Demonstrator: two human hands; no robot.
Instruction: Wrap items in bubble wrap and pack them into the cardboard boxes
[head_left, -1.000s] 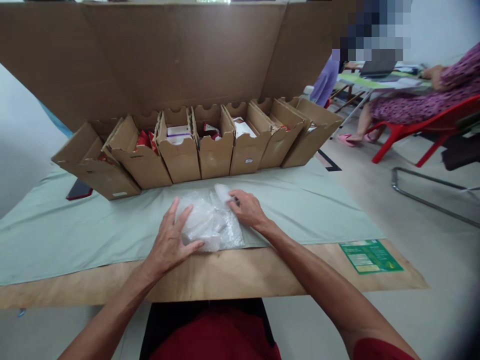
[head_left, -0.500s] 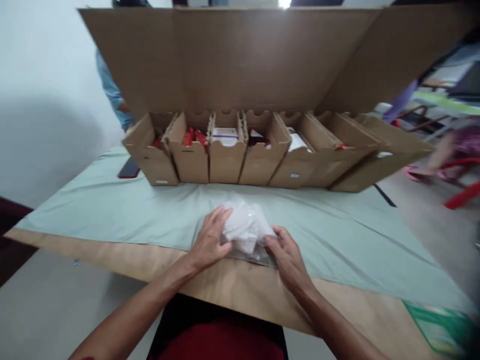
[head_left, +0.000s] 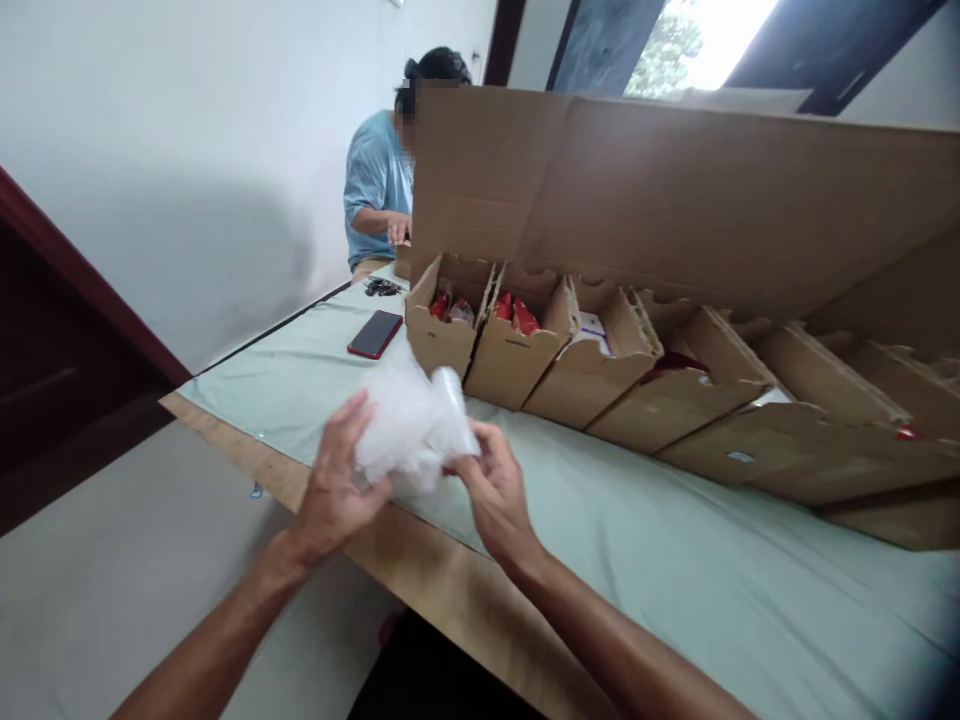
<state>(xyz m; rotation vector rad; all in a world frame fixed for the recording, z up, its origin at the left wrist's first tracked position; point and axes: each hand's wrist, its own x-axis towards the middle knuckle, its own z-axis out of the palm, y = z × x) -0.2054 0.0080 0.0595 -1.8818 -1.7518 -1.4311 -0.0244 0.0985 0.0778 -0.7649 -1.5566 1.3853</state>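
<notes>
A crumpled bundle of translucent white plastic wrap [head_left: 405,420], likely bubble wrap, is held between my two hands over the cloth. My left hand [head_left: 337,480] grips its left side, thumb below and fingers along the edge. My right hand [head_left: 495,490] pinches the right side, where a rolled end of the wrap stands up. What lies inside the bundle, if anything, is hidden. Just beyond it stands the row of cardboard bins [head_left: 540,350].
Red packets [head_left: 517,315] and a white box [head_left: 592,325] sit in bins, with a tall cardboard panel [head_left: 675,200] behind. A phone [head_left: 375,334] and dark keys [head_left: 382,287] lie on the green cloth [head_left: 300,365]. A person in blue [head_left: 371,170] is at the far end.
My view has swung left, bringing the person, phone and keys into sight. Both hands have lifted the plastic bundle off the cloth.
</notes>
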